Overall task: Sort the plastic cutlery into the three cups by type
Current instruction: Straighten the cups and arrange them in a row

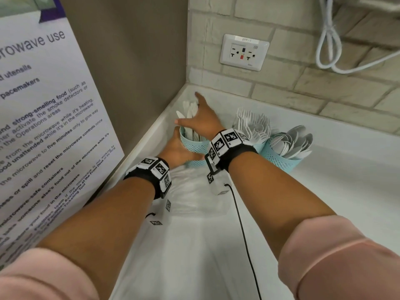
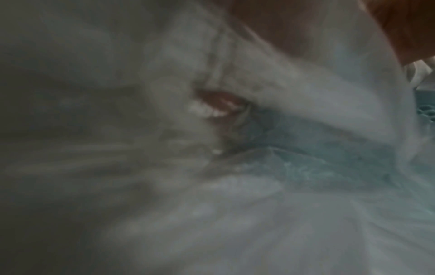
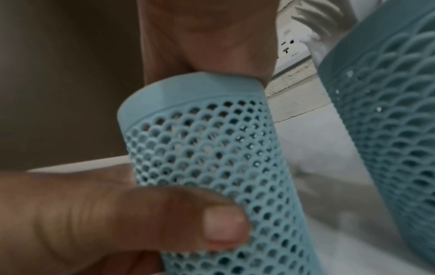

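Three pale blue perforated cups stand on a white counter [image 1: 324, 191]. The left cup [image 1: 192, 146] sits near the corner and holds white knives [image 1: 187, 109]. My left hand [image 1: 175, 148] grips its side; its thumb [image 3: 221, 223] presses the cup's mesh wall [image 3: 212, 148]. My right hand [image 1: 201, 120] lies over the knife tops with fingers spread and straight, its palm [image 3: 207, 37] just above the rim. The middle cup [image 3: 388, 111] holds forks [image 1: 253, 124] and is mostly hidden behind my right wrist. Spoons [image 1: 292, 141] fill the right cup [image 1: 283, 159].
A crumpled clear plastic bag [image 1: 190, 198] lies on the counter under my wrists and fills the blurred left wrist view. A brown side wall with a microwave notice [image 1: 43, 115] stands at left. The brick back wall carries an outlet [image 1: 244, 51] and a white cable [image 1: 326, 40].
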{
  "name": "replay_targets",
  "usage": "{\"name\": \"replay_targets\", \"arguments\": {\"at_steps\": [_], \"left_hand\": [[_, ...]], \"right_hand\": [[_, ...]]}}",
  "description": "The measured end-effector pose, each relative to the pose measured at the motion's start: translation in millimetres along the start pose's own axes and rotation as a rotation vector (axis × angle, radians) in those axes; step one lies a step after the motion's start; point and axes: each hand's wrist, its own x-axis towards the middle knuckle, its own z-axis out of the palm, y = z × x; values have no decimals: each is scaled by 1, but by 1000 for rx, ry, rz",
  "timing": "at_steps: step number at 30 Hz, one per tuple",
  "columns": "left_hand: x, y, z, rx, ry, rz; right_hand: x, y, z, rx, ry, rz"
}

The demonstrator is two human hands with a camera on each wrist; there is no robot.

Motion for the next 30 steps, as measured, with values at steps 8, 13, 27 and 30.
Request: {"name": "replay_targets", "arguments": {"at_steps": [8,13,27,30], "left_hand": [[1,-4,2,0,59,-10],[1,-4,2,30,48,-3],[0,-3,2,36,50,-38],[1,-5,2,47,58,-32]], "right_hand": [[-1,6,-9,422,262,33],[-2,10,-1,295,283,-10],[-1,4,-1,-22,96,7],[-2,2,-5,170,257,34]]}}
